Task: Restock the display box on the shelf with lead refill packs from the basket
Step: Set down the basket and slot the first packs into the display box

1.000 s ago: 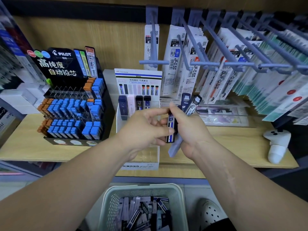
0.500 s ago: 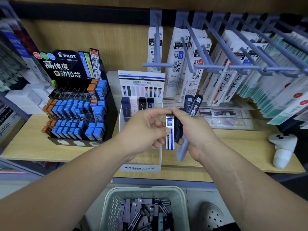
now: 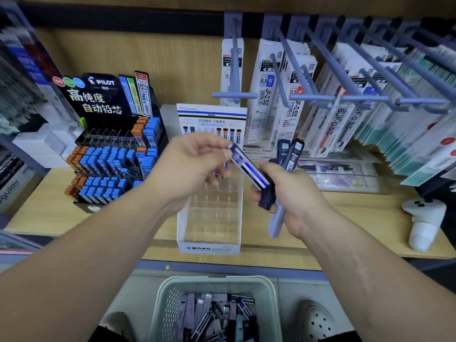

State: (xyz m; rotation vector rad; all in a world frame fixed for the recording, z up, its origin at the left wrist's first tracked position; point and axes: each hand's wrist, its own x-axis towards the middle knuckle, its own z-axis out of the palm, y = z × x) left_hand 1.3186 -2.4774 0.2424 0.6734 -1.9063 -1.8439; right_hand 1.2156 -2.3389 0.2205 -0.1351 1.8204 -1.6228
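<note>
One refill pack, left fingers pinching

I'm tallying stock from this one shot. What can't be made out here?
Head view only:
- Back rows of the display box: covered by the left hand.
- How many packs are in the bundle: the grip of the right hand wraps its middle.
- How much lies in the basket: cut off by the bottom edge.
- Print on the pack the left hand pinches: motion blur.

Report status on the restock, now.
Left grip pinches white-and-blue striped lead refill pack. Right grip holds bundle of dark-blue packs. White cardboard display box below, front compartments empty. Nothing in the way.
</note>
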